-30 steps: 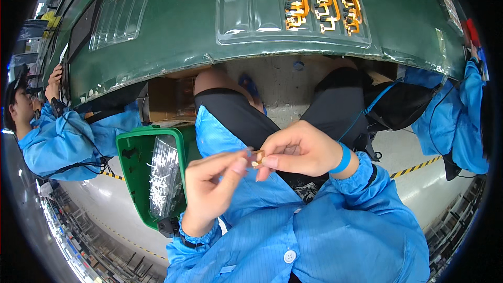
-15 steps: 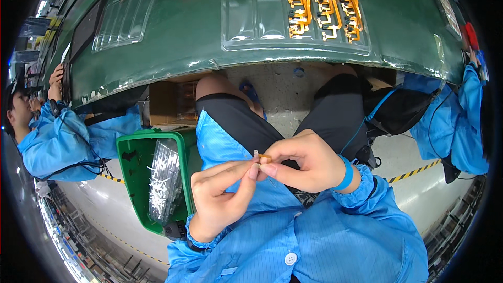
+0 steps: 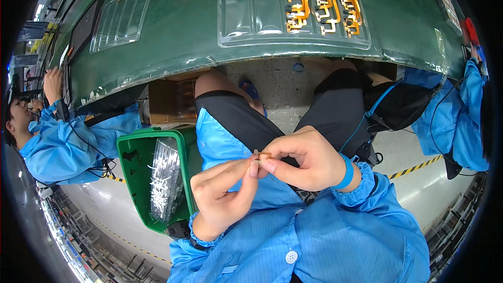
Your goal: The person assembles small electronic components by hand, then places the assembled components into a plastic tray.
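Two hands meet above the lap, wrists bent inward, fingertips touching! Left hand point(image 3: 222, 191) pinches thumb to finger on one end of a small orange flex point(image 3: 265, 155); right hand point(image 3: 309, 160) has it clamped from the other side. A second ago the left thumb sat further off; now it's right up by the right thumb. On the table, a clear tray point(image 3: 251, 18) carries rows of orange flexes point(image 3: 297, 2); beside the left knee, a green bin point(image 3: 134, 186) holds clear plastic point(image 3: 166, 178) with white bits.
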The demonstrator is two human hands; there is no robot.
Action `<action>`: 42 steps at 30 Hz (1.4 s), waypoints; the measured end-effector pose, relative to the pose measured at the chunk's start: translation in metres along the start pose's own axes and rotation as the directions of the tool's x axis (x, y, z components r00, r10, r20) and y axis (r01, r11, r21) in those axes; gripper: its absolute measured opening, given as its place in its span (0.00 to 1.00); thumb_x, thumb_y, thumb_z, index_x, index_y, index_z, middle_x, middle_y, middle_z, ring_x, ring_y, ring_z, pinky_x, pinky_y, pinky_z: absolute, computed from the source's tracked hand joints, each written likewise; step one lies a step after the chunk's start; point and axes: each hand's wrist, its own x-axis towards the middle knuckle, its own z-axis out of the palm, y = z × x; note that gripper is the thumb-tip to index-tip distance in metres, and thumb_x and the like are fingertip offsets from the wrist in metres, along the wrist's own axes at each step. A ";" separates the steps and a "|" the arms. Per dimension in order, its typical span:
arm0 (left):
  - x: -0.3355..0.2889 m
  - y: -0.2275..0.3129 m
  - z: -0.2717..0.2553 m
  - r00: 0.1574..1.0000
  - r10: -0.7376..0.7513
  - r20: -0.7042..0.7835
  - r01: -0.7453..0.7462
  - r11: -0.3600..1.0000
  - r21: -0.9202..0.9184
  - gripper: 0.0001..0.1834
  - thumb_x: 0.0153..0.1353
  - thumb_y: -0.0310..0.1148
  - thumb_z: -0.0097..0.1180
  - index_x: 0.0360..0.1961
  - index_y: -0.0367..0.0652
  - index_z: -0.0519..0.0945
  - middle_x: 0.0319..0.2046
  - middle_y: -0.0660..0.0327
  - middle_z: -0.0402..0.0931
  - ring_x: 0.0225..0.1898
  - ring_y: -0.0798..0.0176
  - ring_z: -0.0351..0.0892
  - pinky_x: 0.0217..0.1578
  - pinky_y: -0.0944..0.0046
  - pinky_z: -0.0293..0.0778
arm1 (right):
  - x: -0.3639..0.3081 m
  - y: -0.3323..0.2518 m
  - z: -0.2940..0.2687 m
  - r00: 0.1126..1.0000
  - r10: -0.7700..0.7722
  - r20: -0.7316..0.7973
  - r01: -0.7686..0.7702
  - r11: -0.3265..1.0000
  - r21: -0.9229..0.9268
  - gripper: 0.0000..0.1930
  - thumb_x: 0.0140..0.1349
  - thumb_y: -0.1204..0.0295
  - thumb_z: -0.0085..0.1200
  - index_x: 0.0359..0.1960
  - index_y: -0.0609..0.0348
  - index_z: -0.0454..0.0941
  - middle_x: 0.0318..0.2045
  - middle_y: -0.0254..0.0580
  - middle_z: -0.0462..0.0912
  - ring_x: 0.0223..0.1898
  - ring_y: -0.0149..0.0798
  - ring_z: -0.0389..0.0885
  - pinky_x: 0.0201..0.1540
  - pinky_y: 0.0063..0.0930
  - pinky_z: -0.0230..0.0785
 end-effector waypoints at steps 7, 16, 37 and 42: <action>-0.002 0.001 0.001 1.000 -0.012 0.004 0.012 1.000 0.017 0.07 0.54 0.18 0.62 0.35 0.31 0.86 0.29 0.49 0.85 0.29 0.58 0.87 0.31 0.68 0.80 | -0.002 -0.001 -0.002 1.000 0.015 0.010 -0.015 1.000 0.023 0.06 0.61 0.76 0.54 0.35 0.67 0.81 0.29 0.44 0.86 0.33 0.30 0.86 0.37 0.23 0.78; -0.002 -0.002 0.001 0.999 0.042 0.019 -0.043 0.999 0.021 0.07 0.53 0.19 0.62 0.34 0.32 0.86 0.28 0.50 0.85 0.28 0.57 0.87 0.30 0.68 0.81 | -0.005 -0.003 -0.002 0.995 0.091 0.034 -0.095 0.982 0.163 0.07 0.63 0.77 0.53 0.36 0.69 0.81 0.30 0.43 0.86 0.35 0.28 0.85 0.39 0.22 0.78; -0.009 -0.014 0.014 0.902 0.408 -0.141 -0.309 0.838 0.449 0.17 0.49 0.16 0.63 0.43 0.26 0.80 0.36 0.47 0.84 0.35 0.52 0.87 0.35 0.63 0.82 | -0.005 -0.004 0.004 0.993 -0.061 -0.104 0.045 0.988 -0.148 0.06 0.62 0.76 0.54 0.38 0.65 0.81 0.31 0.50 0.86 0.33 0.42 0.88 0.36 0.26 0.77; -0.005 -0.012 0.019 0.899 0.425 -0.106 -0.328 0.814 0.479 0.13 0.51 0.13 0.60 0.40 0.26 0.81 0.35 0.42 0.83 0.36 0.49 0.87 0.35 0.61 0.83 | -0.007 -0.003 0.010 0.962 -0.217 -0.166 0.149 0.927 -0.344 0.08 0.60 0.77 0.55 0.40 0.65 0.81 0.31 0.50 0.85 0.30 0.50 0.85 0.33 0.33 0.77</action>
